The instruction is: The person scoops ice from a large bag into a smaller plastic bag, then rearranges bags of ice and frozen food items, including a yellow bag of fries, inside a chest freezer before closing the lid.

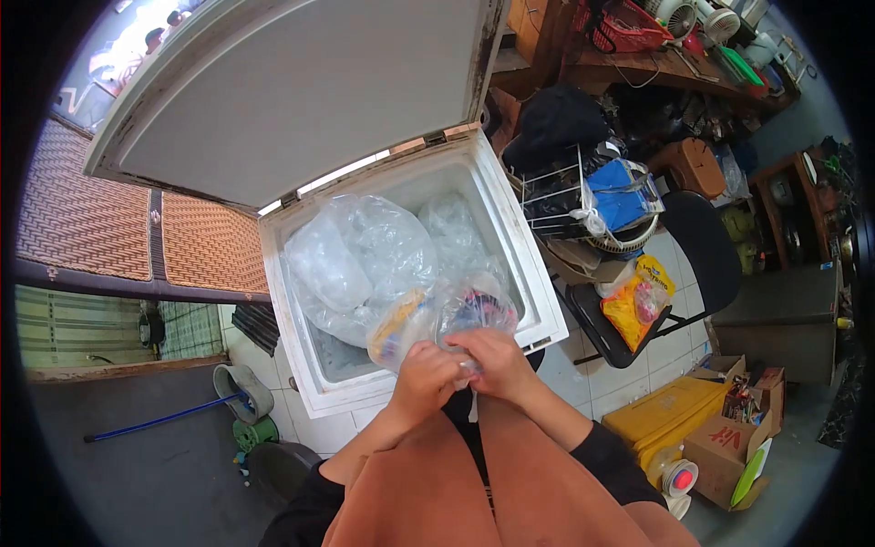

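My left hand and my right hand meet at the front of the open chest freezer. Both have their fingers closed on the gathered neck of a clear plastic bag. Yellow, blue and dark red packaging shows through the plastic; its kind cannot be made out. Beyond the bag, inside the freezer, lie large clear plastic bags, one with a whitish, rounded mass that looks like ice. The freezer lid is raised and leans back.
Right of the freezer stand a white wire basket and a black folding chair with a yellow plastic bag on it. A yellow case and cardboard boxes sit at lower right. Woven panels stand at left.
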Available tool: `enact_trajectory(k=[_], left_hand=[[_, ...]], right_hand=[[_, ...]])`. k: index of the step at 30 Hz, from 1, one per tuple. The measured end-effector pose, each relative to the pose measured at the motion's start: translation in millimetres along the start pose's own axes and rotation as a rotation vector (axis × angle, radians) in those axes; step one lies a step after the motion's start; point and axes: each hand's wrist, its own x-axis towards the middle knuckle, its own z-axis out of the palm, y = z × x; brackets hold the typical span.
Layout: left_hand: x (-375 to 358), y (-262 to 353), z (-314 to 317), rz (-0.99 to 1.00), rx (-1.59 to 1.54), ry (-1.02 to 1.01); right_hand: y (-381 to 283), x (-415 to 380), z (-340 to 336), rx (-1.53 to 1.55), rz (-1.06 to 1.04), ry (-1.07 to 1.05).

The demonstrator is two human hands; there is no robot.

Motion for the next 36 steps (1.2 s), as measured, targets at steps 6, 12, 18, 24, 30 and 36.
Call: enact_trajectory(k=[6,12,18,24,30,36], left_hand=[[-12.3,-5.5,8.7,0.135,0.134,0.165],[-17.4,-17.4,10.2,0.151,0.243,0.258],[-29.1,-11.7,20.3,0.002,0.411,0.556],[-78.6,-27.0,2.1,-0.272,0.537,0.172],[-55.7,-28.2,-9.1,-0.231,0.306,0.184],[33.2,-50.1,5.7,-0.088,-0.008,-0.015]], right_hand=[[-3.7,-0.2,0.0,0.039,0.188,-0.093],[9.6,10.4,-28.1,0.466,0.242,-0.226],[12.8,22.2,-48.8,-0.131,0.027,-0.188],[86.2,-14.6,-44.8,-0.396,0.217,0.134],[58.8,-4.3,-30.6,-0.415,0.198,0.418],[-6.0,34.0,-14.6,-0.416,-0.489,0.306]])
